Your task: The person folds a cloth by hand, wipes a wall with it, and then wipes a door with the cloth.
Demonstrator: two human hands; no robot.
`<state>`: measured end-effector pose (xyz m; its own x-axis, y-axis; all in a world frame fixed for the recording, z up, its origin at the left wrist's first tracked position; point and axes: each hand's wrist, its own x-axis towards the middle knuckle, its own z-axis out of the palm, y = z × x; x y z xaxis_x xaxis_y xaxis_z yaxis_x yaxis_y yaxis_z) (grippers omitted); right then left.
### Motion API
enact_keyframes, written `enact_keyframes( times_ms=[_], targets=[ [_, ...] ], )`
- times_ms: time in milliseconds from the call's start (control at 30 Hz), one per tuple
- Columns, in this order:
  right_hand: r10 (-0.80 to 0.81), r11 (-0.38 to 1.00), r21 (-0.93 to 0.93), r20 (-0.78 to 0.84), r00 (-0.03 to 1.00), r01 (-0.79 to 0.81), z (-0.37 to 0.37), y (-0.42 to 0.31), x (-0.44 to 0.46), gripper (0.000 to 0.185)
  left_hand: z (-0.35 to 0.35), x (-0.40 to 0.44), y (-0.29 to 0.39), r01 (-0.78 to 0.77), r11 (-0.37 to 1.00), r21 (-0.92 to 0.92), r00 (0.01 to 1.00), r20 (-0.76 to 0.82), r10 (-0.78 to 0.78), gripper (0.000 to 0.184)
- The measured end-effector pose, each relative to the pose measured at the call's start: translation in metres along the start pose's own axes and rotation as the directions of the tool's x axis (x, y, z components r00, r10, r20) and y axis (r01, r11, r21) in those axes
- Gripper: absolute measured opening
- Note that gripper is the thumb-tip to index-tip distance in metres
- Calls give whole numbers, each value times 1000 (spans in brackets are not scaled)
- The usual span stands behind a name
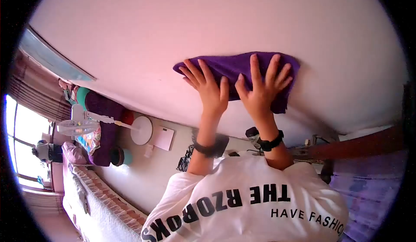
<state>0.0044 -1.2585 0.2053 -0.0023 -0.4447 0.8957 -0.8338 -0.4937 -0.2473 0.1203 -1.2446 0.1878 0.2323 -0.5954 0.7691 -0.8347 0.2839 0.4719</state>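
A purple cloth (234, 68) lies spread against the pale wall (173, 29), its lower right corner hanging down. My left hand (210, 90) presses flat on the cloth's left part, fingers stretched and apart, with some fingertips near its edge. On the right part rests my right hand (263, 90), also flat with spread fingers. The two thumbs are close together near the middle of the cloth. A black band (208, 148) is on my left wrist and a black watch (272, 141) on my right. My palms are hidden against the cloth.
To the left stand a white fan (125, 124) with a round base, a teal bin (125, 156) and a bed (104, 203). A pinkish-white flat square (164, 138) lies on the floor. A wooden beam or edge (364, 144) and purple patterned fabric (368, 190) are at right.
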Motion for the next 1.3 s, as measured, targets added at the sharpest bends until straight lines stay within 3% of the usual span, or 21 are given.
enact_keyframes(
  times_ms=[33, 167, 300, 433, 500, 633, 767, 1033, 1167, 1233, 1300],
  targets=[
    [-2, 1000, 2, -20, 1000, 2, 0, 0, 0, 49, 2, 3, -1, -34, 996, -81, 999, -40, 31, 69],
    [-27, 1000, 11, -20, 999, 27, -1, 8, -1, 48, 9, 4, 8, -68, 990, -122, 995, -82, 58, 70],
    [-66, 989, -129, 56, 996, 72, -16, 25, -2, 48, 20, 9, 20, -195, 978, -68, 979, -70, 190, 66],
    [3, 988, -153, -22, 1000, -7, -33, 51, -4, 52, 32, 10, 47, -259, 964, -67, 965, -62, 255, 58],
    [42, 990, -131, -110, 993, -56, -42, 61, -2, 58, 36, 11, 56, -355, 933, 55, 934, -35, 357, 55],
    [63, 987, -142, -118, 991, -80, -52, 72, -5, 64, 46, 9, 63, -329, 942, 64, 932, -140, 335, 49],
    [48, 995, -86, -122, 991, -59, -52, 65, -4, 67, 46, 4, 60, -325, 942, 81, 933, -135, 334, 50],
    [2, 986, -167, -133, 991, -24, -33, 42, 5, 73, 33, -1, 17, -234, 966, 112, 960, -132, 247, 51],
    [10, 994, -107, -135, 991, -24, -9, 17, 5, 65, 25, -3, -12, -170, 981, 90, 975, -131, 181, 53],
    [-32, 993, -111, -48, 998, 27, -1, 3, 3, 57, 14, 0, -21, -159, 978, 132, 978, -116, 174, 52],
    [-30, 996, -82, -45, 999, 26, 4, -6, 2, 51, 9, 0, -33, -90, 996, 0, 986, -138, 89, 50]
  ],
)
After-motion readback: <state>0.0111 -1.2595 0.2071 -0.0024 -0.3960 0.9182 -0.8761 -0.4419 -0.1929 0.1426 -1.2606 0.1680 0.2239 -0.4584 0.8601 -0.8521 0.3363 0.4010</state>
